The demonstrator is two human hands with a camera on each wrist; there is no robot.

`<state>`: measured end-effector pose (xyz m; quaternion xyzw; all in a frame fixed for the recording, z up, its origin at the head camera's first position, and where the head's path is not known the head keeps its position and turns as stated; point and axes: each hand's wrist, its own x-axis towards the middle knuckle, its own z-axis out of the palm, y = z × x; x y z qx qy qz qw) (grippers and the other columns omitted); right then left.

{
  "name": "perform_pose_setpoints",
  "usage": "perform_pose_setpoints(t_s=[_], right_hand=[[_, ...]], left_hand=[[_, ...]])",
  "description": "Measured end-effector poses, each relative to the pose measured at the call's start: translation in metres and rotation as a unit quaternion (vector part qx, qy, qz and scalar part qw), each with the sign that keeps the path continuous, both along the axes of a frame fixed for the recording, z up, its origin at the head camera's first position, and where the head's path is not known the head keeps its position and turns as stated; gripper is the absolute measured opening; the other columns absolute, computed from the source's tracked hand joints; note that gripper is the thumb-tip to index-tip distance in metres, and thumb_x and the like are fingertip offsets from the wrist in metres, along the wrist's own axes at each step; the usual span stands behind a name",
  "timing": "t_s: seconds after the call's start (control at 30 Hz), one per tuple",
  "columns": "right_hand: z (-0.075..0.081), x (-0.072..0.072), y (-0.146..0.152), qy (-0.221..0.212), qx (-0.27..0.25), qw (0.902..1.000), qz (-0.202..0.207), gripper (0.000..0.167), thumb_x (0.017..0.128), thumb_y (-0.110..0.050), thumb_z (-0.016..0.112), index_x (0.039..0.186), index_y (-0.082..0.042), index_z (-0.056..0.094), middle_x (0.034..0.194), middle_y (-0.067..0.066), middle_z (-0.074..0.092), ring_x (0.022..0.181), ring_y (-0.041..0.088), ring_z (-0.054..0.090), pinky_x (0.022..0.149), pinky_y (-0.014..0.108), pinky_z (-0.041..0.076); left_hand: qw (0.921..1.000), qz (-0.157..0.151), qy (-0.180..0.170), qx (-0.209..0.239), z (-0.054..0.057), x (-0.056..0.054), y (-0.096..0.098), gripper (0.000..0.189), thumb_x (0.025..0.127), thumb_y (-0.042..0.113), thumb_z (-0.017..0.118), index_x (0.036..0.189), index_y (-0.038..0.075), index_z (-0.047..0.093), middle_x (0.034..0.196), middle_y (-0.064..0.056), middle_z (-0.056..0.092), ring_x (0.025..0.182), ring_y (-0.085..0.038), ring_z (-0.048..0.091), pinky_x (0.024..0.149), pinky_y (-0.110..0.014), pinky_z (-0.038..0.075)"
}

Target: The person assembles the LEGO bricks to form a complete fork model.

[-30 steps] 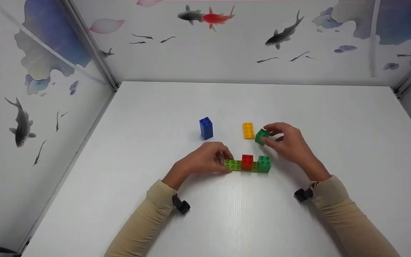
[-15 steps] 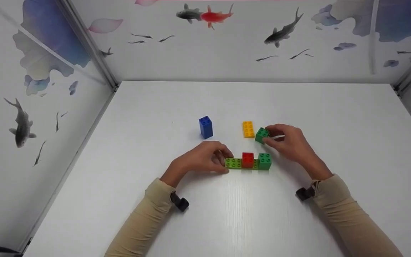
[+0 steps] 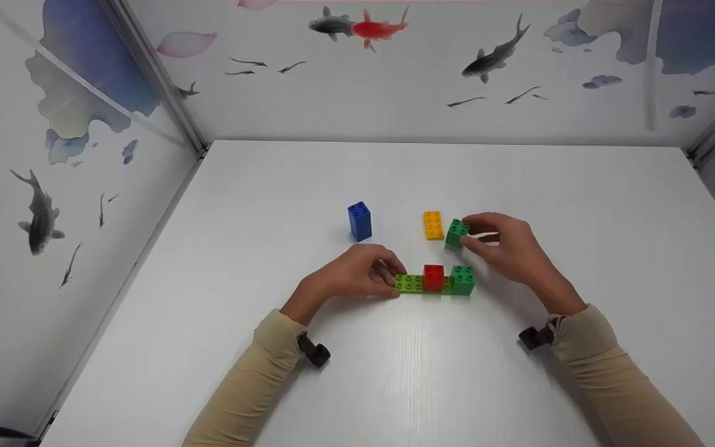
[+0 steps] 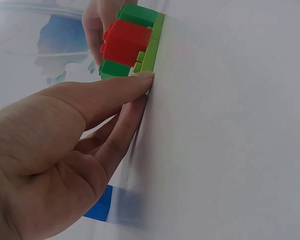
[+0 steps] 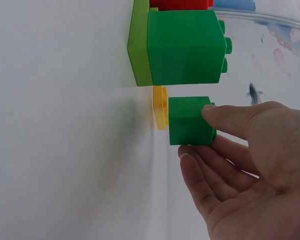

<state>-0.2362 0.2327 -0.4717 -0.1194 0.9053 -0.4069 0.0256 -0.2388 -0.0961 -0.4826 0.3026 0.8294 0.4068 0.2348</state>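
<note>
My left hand (image 3: 360,273) pinches the left end of a long lime-green building-block plate (image 3: 408,284) between thumb and fingers. Onto that plate are set a red block (image 3: 433,277) and, at its right end, a green block (image 3: 463,280). Behind it, my right hand (image 3: 506,245) holds a second green block (image 3: 457,233) by thumb and fingertips, studs upward. In the right wrist view this held block (image 5: 190,121) shows a gap from the white tabletop. A flat yellow plate (image 3: 433,225) lies just left of it.
A tall blue block (image 3: 360,221) stands upright on the white table (image 3: 283,186), beyond the left hand. Printed panels rise at the back (image 3: 419,118) and left (image 3: 84,186) edges of the table.
The green block in my right hand has risen slightly and straightened a little. The left hand still grips the lime-green plate in about the same place.
</note>
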Motion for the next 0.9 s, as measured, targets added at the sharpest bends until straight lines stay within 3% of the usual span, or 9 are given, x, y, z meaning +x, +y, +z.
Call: perform_pose_setpoints(t_s=[0.37,0.9], right_hand=[[0.009,0.008,-0.011,0.027,-0.004,0.9994,0.023,0.047,0.103,-0.019,0.076,0.147,-0.008,0.064,0.143,0.014,0.069,0.126,0.035,0.071,0.108,0.056,0.059],[0.019,0.018,-0.022,0.054,-0.026,0.9974,0.039,0.045,0.101,-0.019,0.078,0.144,-0.009,0.067,0.139,0.01,0.071,0.126,0.033,0.071,0.106,0.055,0.06]], left_hand=[[0.9997,0.012,-0.02,-0.007,0.001,0.0,0.001,0.036,0.091,0.012,0.088,0.125,0.014,0.076,0.115,0.0,0.075,0.099,-0.011,0.074,0.094,-0.027,0.062],[0.9997,0.012,-0.021,-0.006,0.0,-0.001,0.001,0.036,0.091,0.013,0.089,0.125,0.013,0.076,0.114,0.0,0.076,0.099,-0.011,0.073,0.094,-0.027,0.063]])
